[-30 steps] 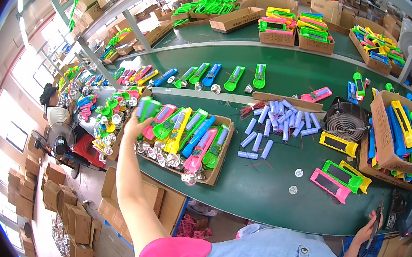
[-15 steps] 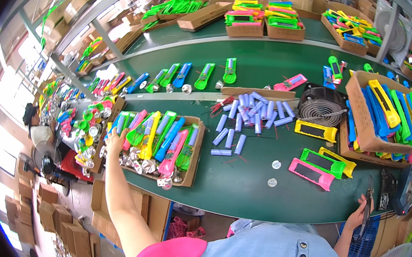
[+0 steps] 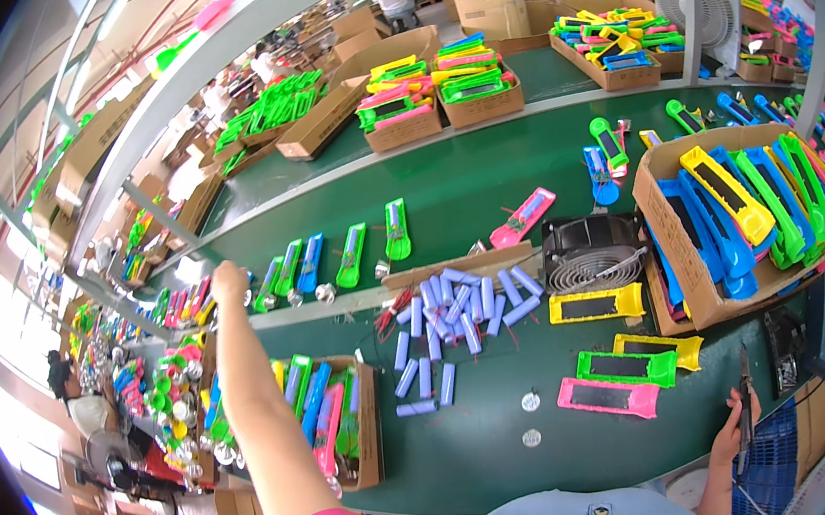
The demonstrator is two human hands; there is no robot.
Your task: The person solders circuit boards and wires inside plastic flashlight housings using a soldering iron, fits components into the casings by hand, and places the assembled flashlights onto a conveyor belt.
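- My left hand [image 3: 228,283] is stretched far forward at the left end of a row of lit-coloured casings; its fingers are turned away, so I can't tell whether they grip anything.
- My right hand [image 3: 727,426] is closed around a slim dark tool [image 3: 747,413], pointed end up, at the table's near edge, probably held there to stay clear while the other arm reaches.
- The nearest green casing [image 3: 267,285] lies just right of my left hand, well apart from my right; the row seems spaced out so each piece can be picked singly.
- Under my left forearm sits a carton [image 3: 371,438] of filled casings.
- Between my hands, violet cylinders [image 3: 470,327] lie heaped; a cardboard strip [image 3: 456,265] behind probably stops them rolling away.
- Towards my right, a pink shell [image 3: 608,398] lies flat, presumably for easy reach.
- Beyond stands a black fan [image 3: 593,251].
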